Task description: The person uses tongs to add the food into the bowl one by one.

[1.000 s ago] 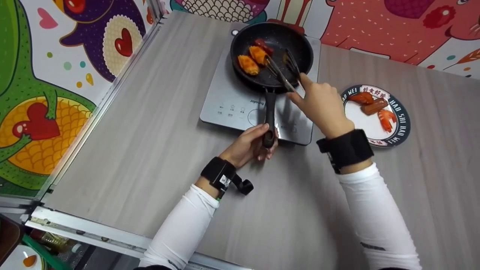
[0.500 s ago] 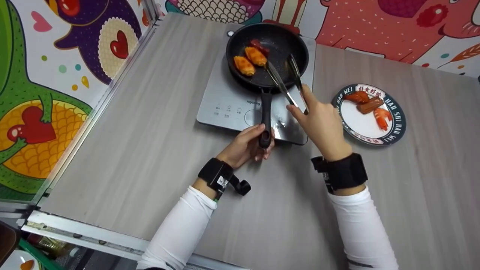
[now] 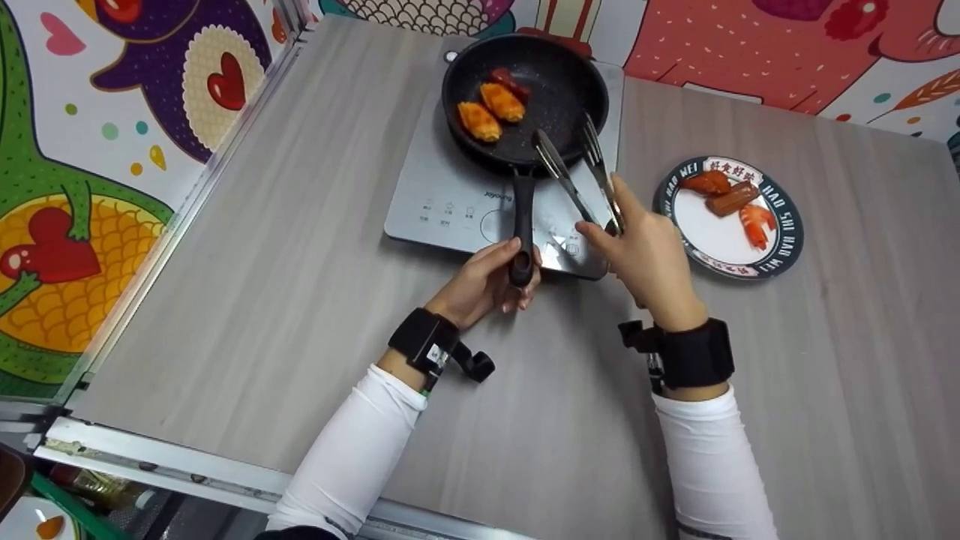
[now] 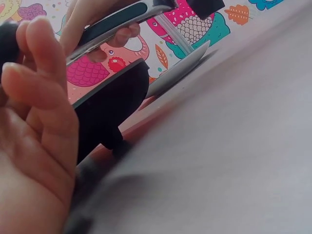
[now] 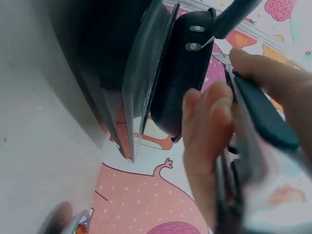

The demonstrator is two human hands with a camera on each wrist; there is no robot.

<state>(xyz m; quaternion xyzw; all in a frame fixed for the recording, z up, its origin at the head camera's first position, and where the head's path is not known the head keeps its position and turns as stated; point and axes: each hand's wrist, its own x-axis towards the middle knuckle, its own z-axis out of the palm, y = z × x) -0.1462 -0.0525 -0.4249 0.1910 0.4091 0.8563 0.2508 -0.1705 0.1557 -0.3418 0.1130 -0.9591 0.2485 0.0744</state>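
Note:
My left hand (image 3: 480, 289) holds the end of the frying pan's black handle (image 3: 523, 217), thumb on top and fingers beneath. The black frying pan (image 3: 559, 94) sits on a silver induction cooktop (image 3: 427, 202). In its left half lie two orange-yellow pieces that look like chicken wings (image 3: 491, 112) and a dark red strip of food (image 3: 510, 82). My right hand (image 3: 649, 255) grips metal tongs (image 3: 559, 169) with dark green grip pads (image 5: 265, 112). The tongs' arms are spread, their tips over the pan's near right rim with nothing between them.
Right of the cooktop stands a round plate (image 3: 705, 236) with a dark patterned rim, bearing a reddish-brown piece, a sausage piece (image 3: 733, 199) and a shrimp (image 3: 757, 225). Painted wall panels (image 3: 720, 45) border the table's back and left. A metal edge (image 3: 172, 457) runs along the front.
My right hand has drawn the tongs back toward me, from beside the food to the near right rim of the pan. The left hand keeps its hold on the handle.

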